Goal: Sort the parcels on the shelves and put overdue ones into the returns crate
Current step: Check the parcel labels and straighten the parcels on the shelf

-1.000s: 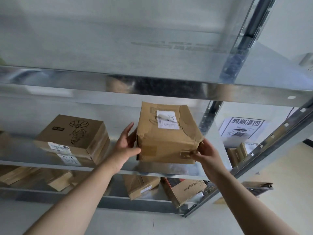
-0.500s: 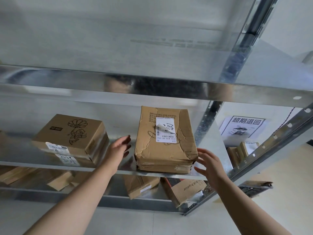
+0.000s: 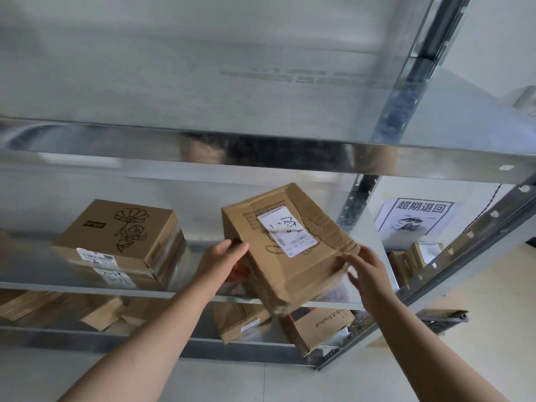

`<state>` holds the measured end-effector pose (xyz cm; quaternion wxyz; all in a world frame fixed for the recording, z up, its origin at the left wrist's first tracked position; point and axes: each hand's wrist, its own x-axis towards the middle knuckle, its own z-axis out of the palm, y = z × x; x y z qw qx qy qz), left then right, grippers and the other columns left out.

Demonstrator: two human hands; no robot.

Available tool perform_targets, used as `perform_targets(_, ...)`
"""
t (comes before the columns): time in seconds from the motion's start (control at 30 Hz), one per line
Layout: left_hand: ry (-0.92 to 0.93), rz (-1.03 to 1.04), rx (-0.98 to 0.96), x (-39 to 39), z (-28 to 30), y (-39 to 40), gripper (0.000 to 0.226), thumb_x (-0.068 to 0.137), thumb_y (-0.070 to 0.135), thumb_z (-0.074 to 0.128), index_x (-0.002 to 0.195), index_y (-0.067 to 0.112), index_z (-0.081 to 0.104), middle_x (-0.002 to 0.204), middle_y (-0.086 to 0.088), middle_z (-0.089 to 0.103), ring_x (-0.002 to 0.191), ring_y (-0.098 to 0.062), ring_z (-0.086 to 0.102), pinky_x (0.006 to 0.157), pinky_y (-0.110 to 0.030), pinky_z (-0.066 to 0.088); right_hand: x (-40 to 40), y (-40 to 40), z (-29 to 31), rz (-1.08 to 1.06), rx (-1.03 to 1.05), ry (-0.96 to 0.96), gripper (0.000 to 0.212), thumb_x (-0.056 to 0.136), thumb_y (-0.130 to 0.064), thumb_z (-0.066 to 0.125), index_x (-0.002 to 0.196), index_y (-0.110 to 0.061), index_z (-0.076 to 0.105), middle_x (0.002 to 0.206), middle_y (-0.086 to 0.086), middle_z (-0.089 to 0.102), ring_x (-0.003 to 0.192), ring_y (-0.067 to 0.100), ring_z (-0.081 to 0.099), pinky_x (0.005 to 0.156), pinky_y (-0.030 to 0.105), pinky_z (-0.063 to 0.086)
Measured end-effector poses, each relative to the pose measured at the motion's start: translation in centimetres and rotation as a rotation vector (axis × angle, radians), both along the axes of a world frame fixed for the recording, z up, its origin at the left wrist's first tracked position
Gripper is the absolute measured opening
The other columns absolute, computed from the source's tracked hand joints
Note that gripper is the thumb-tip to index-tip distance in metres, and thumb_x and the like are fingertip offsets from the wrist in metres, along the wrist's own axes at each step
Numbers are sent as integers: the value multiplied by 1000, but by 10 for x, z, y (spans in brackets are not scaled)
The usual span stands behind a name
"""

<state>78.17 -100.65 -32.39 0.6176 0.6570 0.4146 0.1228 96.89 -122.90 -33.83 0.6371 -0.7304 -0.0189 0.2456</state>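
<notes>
At the middle shelf's (image 3: 87, 287) front edge, the creased cardboard parcel (image 3: 290, 248) tilts label-up, left hand (image 3: 224, 264) grasping its side, right hand (image 3: 367, 271) open-fingered at the corner; steady both sides before reading.

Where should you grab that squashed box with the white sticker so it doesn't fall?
Probably by its two long sides, one hand from each side, low down. The squashed box is tilted with its near end off the shelf, and its crumpled corners look weak.

A crumpled brown cardboard parcel (image 3: 290, 248) with a scribbled white label sits tilted at centre frame, its near corner overhanging the metal shelf (image 3: 87, 287) edge.
</notes>
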Motion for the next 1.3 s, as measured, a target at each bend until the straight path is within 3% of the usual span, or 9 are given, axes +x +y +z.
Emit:
perform_targets(0.13, 41, 128, 61, -2, -4, 10, 54, 84, 64, 57, 107, 16, 61, 97, -7, 71, 85, -20, 71, 71, -35, 61, 8, -2, -1, -175, -109, -54, 66, 83, -33, 79, 135, -19, 41, 133, 4, 42, 121, 27, 49, 96, 51, 49)
perform_targets(0.3, -39, 169, 50, 14, 0, 29, 80, 89, 41, 67, 153, 22, 23, 159, -1, 26, 143, -24, 31, 112, -41, 33, -4, 2, 1, 2, -180, 127, 55, 85, -33, 77, 121, -11, 41, 108, 15, 58, 90, 27, 63, 64, 34, 49)
perform_targets(0.4, -75, 36, -4, 16, 1, 32, 65, 91, 38, 65, 146, 20, 36, 147, -2, 44, 133, -22, 44, 101, -33, 37, -3, 1, 0, -14, -127, 113, 50, 88, -26, 74, 123, -8, 45, 109, 19, 63, 84, 25, 65, 75, 39, 55)
perform_targets(0.53, 39, 192, 148, 6, 0, 39, 52, 91, 60, 53, 91, 10, 65, 96, -11, 70, 91, -26, 65, 89, -44, 51, 1, -1, 7, 44, 146, 143, 40, 94, -8, 64, 128, -16, 44, 121, 8, 61, 99, 21, 64, 86, 40, 53)
perform_targets(0.77, 36, 46, 26, 3, -8, 28, 47, 91, 48, 61, 125, 16, 56, 117, -1, 62, 110, -22, 58, 95, -43, 51, -2, 6, -5, -56, -199, -23, 50, 84, -31, 74, 122, -12, 49, 115, 14, 60, 87, 22, 62, 61, 27, 43)
perform_targets(0.9, 48, 25, -2, 6, -10, 28, 28, 87, 27, 72, 107, 10, 61, 103, -10, 70, 97, -25, 66, 71, -31, 55, -2, 8, -5, -44, -223, -49, 46, 83, -34, 76, 115, -10, 53, 106, 14, 63, 81, 20, 62, 62, 29, 45)
perform_targets(1.03, 95, -45, -4, -4, -6, 29, 33, 80, 36, 77, 86, 6, 65, 80, -9, 73, 71, -19, 71, 65, -32, 57, -2, 7, 0, -77, -93, -49, 72, 74, -41, 84, 132, -19, 46, 137, 12, 46, 116, 28, 55, 100, 51, 49)
perform_targets(1.13, 80, 105, 67, -1, -11, 34, 41, 78, 50, 75, 90, 14, 61, 97, -11, 71, 86, -25, 68, 77, -40, 57, -6, 12, 0, -139, -161, -54, 81, 76, -41, 83, 139, -19, 37, 140, 10, 36, 123, 30, 46, 105, 54, 44)
perform_targets(1.3, 26, 106, 151, 19, -2, 45, 71, 80, 51, 73, 139, 20, 46, 145, -5, 47, 132, -25, 46, 105, -40, 40, -19, 21, 0, -31, -32, 141, 49, 90, -25, 71, 125, -17, 38, 119, 12, 55, 106, 25, 60, 89, 41, 52)
